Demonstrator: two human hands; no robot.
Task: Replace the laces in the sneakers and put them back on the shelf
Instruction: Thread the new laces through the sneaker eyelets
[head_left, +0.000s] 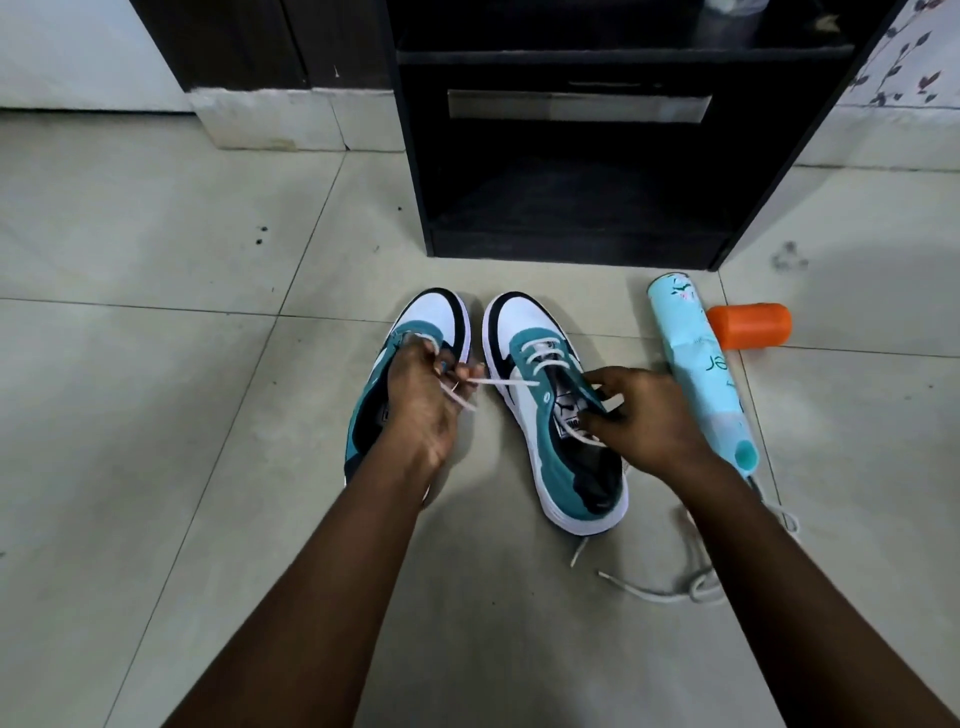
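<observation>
While the left hand (423, 395) pinches a white lace (501, 383) over the left sneaker (431, 317), its fingers curled round the strand, the right hand (641, 413) pinches the lace end at the tongue of the right sneaker (530, 322), fingertips pressed together. Both shoes sit side by side at centre frame, toes toward the black shelf (571, 218) above them. Only the lower eyelets of the right shoe look laced, so I judge the threading is partway. It would go best keeping the strand taut and flat, feeding the tip cleanly through the next eyelet, and matching both ends for length. A loose lace (654, 592) trails at lower right, easy to snag with a wrist. A teal umbrella (696, 364) and an orange tube (750, 325) crowd the right side; the tiled floor (156, 364) at left offers more room for moving
</observation>
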